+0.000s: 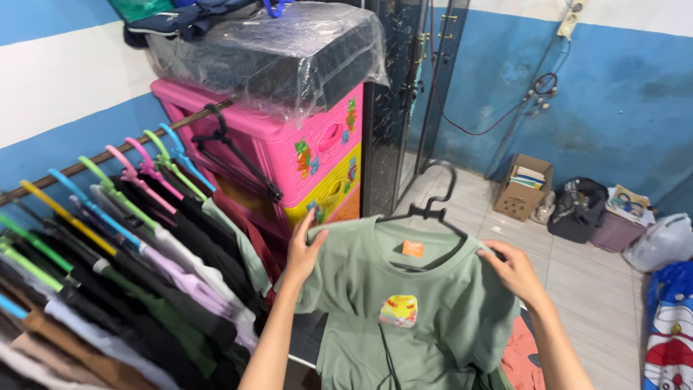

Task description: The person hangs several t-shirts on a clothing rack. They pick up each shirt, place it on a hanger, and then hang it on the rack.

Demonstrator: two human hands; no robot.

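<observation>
A sage-green T-shirt with a small yellow and pink print on the chest hangs on a black plastic hanger. My left hand grips the shirt's left shoulder. My right hand grips its right shoulder, over the hanger's end. I hold the shirt up in front of me, right of a clothes rail. The rail carries several garments on pink, green, blue and yellow hangers, and one bare black hanger at its far end.
A pink and yellow plastic drawer unit stands behind the rail, with a plastic-wrapped black box on top. A dark glass door is beside it. On the tiled floor sit a cardboard box, a black bag and a white bag.
</observation>
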